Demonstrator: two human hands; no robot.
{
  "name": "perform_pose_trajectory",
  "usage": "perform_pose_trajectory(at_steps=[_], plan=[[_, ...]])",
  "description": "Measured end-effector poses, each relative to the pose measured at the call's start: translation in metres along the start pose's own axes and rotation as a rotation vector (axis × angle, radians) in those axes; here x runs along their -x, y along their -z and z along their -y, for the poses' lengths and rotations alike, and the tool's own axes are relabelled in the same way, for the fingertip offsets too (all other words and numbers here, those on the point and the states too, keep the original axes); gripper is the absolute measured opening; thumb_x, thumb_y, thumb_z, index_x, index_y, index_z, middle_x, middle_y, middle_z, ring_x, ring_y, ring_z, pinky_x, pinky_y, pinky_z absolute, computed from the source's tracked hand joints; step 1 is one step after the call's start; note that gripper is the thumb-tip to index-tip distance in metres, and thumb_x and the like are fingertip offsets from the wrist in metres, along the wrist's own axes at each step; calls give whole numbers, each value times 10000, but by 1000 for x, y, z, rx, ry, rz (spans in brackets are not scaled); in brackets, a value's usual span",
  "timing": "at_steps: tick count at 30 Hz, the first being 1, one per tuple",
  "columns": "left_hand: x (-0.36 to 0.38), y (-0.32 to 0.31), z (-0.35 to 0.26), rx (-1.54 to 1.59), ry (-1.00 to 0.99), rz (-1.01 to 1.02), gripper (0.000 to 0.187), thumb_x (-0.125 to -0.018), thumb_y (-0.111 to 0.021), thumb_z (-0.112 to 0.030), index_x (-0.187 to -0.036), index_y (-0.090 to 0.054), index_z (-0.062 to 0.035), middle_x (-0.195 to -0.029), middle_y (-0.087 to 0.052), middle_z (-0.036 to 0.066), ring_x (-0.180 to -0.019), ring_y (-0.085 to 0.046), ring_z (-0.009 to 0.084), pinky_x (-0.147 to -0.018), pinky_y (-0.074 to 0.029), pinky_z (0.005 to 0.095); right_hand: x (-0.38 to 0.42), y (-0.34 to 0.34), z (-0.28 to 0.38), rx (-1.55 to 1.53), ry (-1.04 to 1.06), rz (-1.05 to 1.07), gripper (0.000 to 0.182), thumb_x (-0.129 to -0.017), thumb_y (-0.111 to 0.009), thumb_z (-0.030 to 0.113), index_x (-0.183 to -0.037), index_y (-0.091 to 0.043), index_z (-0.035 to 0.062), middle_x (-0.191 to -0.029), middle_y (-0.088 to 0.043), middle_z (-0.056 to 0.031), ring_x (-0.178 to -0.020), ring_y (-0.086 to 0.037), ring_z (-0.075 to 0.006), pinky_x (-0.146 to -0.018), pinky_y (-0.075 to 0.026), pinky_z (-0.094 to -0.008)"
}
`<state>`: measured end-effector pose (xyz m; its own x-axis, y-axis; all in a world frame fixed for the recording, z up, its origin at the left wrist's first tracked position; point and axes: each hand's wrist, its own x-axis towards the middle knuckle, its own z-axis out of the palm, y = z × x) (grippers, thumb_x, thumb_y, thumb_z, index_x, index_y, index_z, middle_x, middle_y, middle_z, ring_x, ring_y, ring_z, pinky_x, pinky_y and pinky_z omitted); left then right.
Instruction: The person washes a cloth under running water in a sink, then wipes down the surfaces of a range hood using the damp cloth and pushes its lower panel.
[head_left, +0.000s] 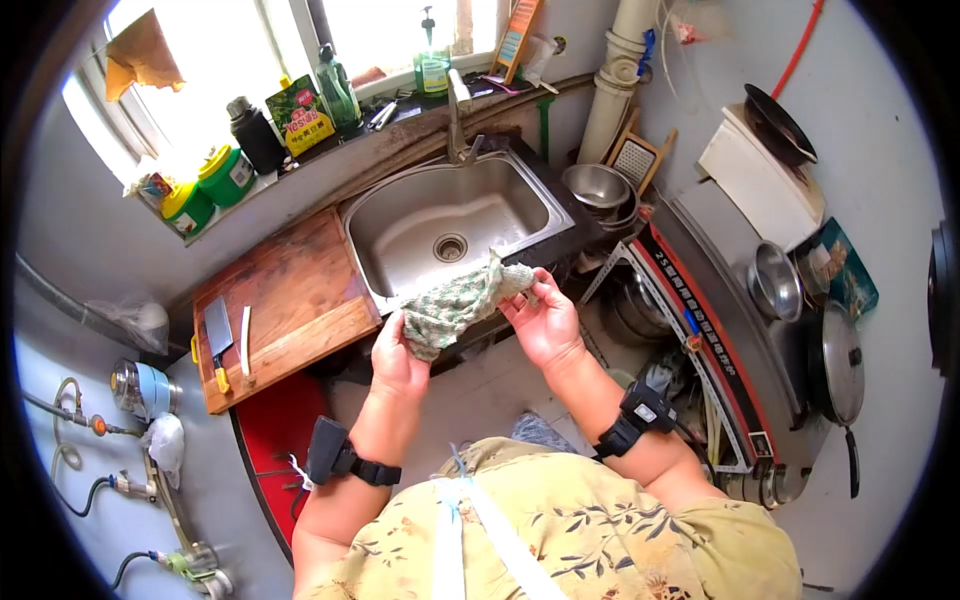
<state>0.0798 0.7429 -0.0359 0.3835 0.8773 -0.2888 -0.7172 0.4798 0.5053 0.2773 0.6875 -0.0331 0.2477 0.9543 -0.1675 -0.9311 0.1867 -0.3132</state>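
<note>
A green and white patterned cloth (450, 308) is stretched between my two hands, just in front of the sink. My left hand (400, 358) grips its left end, fingers partly hidden behind the fabric. With thumb and fingers, my right hand (543, 322) pinches the other end. Behind the cloth lies the steel sink (490, 222), with its drain (450, 247) showing. The faucet (458, 130) stands at the sink's far edge.
On the left, a wooden cutting board (290, 300) bears a cleaver (217, 335) and a pale stick (246, 340). Bottles and tubs line the windowsill. Metal bowls (597, 186) stand right of the sink, beside a stove-like unit (710, 340). A lidded pan (838, 365) hangs far right.
</note>
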Motion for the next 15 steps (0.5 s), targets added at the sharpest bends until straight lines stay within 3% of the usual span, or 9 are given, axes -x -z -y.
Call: perform_pose_trajectory(at_steps=[2,5,9,11,14,15], plan=[[-20,5,-9,5,-5,-6,337,-915,-357,-222,-1104,-520,3,-1121,-573,116,-1056,-524,257,-953,-379,393,-26,7,-2,-92,-26,59,168,-838,-440,80,-948,-558,126,-963,-610,-85,-897,-574,-272,-821,-463,-449],[-48,10,-18,7,-5,-63,333,-915,-350,-221,-1103,-524,-8,-1116,-577,110,-1053,-526,255,-951,-381,393,-62,5,-10,-89,-76,79,174,-843,-436,90,-961,-559,122,-999,-608,-96,-940,-571,-290,-831,-458,-460],[-93,2,-28,-99,4,20,341,-894,-395,-265,-1128,-514,-47,-1136,-568,92,-1069,-519,239,-916,-402,424,-124,6,-21,-131,-176,46,175,-846,-449,102,-987,-553,118,-1015,-598,-92,-947,-563,-280,-860,-442,-461],[-112,-15,-24,-201,34,-4,361,-863,-470,-294,-1188,-448,-141,-1166,-529,55,-1077,-495,231,-873,-413,468,-150,-3,-27,-70,-247,-18,152,-851,-449,88,-976,-529,117,-1022,-557,-77,-940,-517,-246,-847,-433,-411],[-150,-35,-6,-238,33,-69,440,-784,-615,-185,-1185,-433,-180,-1097,-538,24,-1029,-504,204,-831,-438,457,-188,3,-31,100,-446,76,212,-840,-455,58,-1041,-521,62,-1048,-536,-92,-939,-518,-211,-883,-428,-374],[-167,-31,-1,-286,34,-121,428,-771,-601,-98,-1163,-441,-156,-1087,-540,40,-995,-529,206,-785,-474,444,-198,-7,-25,189,-514,108,235,-843,-459,58,-1071,-515,47,-1051,-536,-79,-927,-517,-180,-889,-431,-364]])
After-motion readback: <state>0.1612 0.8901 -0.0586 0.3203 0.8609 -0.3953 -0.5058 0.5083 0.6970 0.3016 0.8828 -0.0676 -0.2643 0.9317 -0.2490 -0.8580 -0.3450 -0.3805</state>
